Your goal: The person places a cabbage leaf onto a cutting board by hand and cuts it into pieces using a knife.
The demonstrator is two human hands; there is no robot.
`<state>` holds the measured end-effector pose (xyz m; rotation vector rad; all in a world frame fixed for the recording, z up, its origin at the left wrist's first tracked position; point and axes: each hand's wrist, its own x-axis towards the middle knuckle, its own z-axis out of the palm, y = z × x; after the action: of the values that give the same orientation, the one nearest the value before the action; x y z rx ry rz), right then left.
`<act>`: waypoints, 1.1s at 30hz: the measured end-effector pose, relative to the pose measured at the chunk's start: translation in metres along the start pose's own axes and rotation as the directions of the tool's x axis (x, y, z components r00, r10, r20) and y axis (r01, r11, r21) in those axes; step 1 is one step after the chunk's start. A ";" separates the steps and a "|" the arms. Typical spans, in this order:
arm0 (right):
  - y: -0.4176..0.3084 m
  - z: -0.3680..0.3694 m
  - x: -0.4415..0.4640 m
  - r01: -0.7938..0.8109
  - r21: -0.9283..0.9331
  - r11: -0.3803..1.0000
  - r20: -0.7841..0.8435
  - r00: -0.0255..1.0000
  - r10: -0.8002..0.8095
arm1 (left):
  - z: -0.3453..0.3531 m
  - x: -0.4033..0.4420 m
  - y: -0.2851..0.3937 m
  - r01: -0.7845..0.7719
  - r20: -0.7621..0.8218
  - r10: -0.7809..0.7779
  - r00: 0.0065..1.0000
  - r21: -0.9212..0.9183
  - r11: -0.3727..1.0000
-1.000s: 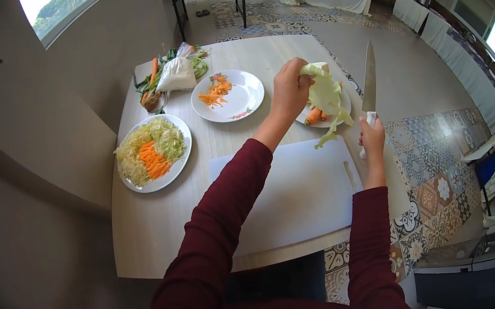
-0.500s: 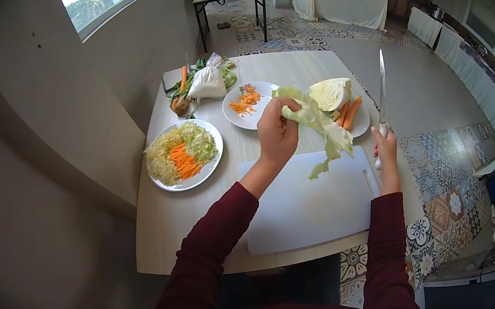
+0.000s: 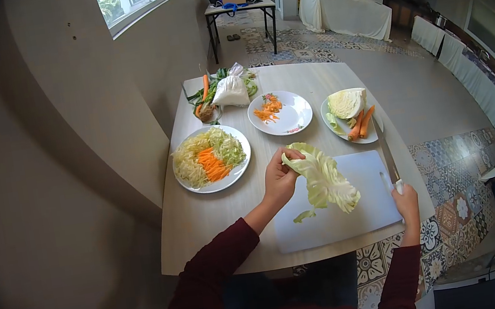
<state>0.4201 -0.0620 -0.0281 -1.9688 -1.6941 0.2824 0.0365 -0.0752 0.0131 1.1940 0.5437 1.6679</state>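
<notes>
My left hand (image 3: 280, 178) pinches a pale green cabbage leaf (image 3: 327, 182) by its upper left edge, and the leaf hangs over the white cutting board (image 3: 311, 234). At the board's right edge, my right hand (image 3: 406, 202) is wrapped round the white handle of a knife (image 3: 386, 150), its long blade pointing away from me. Beyond the board at the right, a plate (image 3: 337, 133) bears a cut cabbage piece (image 3: 347, 103) and carrots (image 3: 363, 124). A plate (image 3: 239, 177) at the left holds shredded cabbage (image 3: 189, 160) and carrot strips (image 3: 213, 165).
A white plate (image 3: 296, 115) with orange peelings (image 3: 268, 110) stands mid-table. Behind it at the left lie a white plastic bag (image 3: 230, 92) and vegetables (image 3: 205, 97). A wall (image 3: 125, 109) borders the left side; a second table (image 3: 238, 7) stands farther back.
My left hand has brought the cabbage leaf down and nearer, over the board. My right hand has lowered the knife to the board's right side. The camera view has shifted.
</notes>
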 end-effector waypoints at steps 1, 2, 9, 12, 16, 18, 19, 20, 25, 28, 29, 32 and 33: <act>0.001 0.001 -0.006 0.026 0.037 0.999 -0.006 1.000 -0.026 | -0.006 -0.002 -0.005 0.023 0.036 -0.024 0.999 0.020 1.000; 0.001 0.003 -0.010 0.053 0.075 0.996 -0.016 0.999 -0.052 | -0.013 -0.006 -0.009 0.039 0.064 -0.042 0.997 0.045 0.998; -0.017 0.004 -0.017 -0.083 0.238 0.968 -0.012 0.996 0.089 | -0.062 -0.033 0.001 0.171 0.082 -0.192 0.978 0.213 0.962; -0.013 0.017 -0.016 -0.006 0.295 0.955 -0.064 0.998 0.026 | -0.064 -0.039 0.001 0.285 -0.148 -0.264 0.953 0.144 0.948; -0.023 0.022 -0.024 -0.048 0.337 0.940 -0.033 0.997 0.063 | -0.073 -0.038 0.003 0.306 -0.290 -0.229 0.929 0.258 0.916; -0.025 0.025 -0.028 -0.054 0.317 0.947 -0.028 0.997 0.066 | -0.081 -0.037 -0.001 0.303 -0.313 -0.221 0.924 0.245 0.921; -0.027 0.027 -0.031 -0.043 0.312 0.949 -0.040 0.997 0.059 | -0.091 -0.036 -0.012 0.263 -0.302 -0.179 0.937 0.269 0.927; -0.028 0.028 -0.034 -0.032 0.308 0.951 -0.051 0.997 0.050 | -0.100 -0.040 -0.022 0.295 -0.310 -0.269 0.912 0.040 0.955; -0.057 0.013 -0.052 -0.061 0.249 0.967 0.003 0.998 0.062 | -0.086 -0.039 0.016 0.423 -0.170 -0.544 0.822 -0.458 0.782; -0.054 0.023 -0.058 0.107 0.213 0.971 -0.120 0.989 -0.083 | -0.086 -0.038 0.017 0.472 -0.233 -0.492 0.839 -0.137 0.871; -0.056 0.027 -0.061 0.182 0.181 0.967 -0.184 0.972 -0.148 | -0.087 -0.038 0.018 0.506 -0.240 -0.500 0.832 -0.043 0.862; -0.065 0.035 -0.069 0.307 0.062 0.950 -0.259 0.924 -0.282 | -0.088 -0.036 0.019 0.559 -0.257 -0.520 0.815 0.110 0.822; -0.070 0.035 -0.071 0.332 0.018 0.943 -0.261 0.912 -0.316 | -0.087 -0.037 0.019 0.559 -0.258 -0.526 0.810 0.071 0.826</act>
<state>0.3291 -0.1162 -0.0345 -1.5669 -1.7801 -0.0386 -0.0485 -0.1011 -0.0248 0.8320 1.0619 1.2795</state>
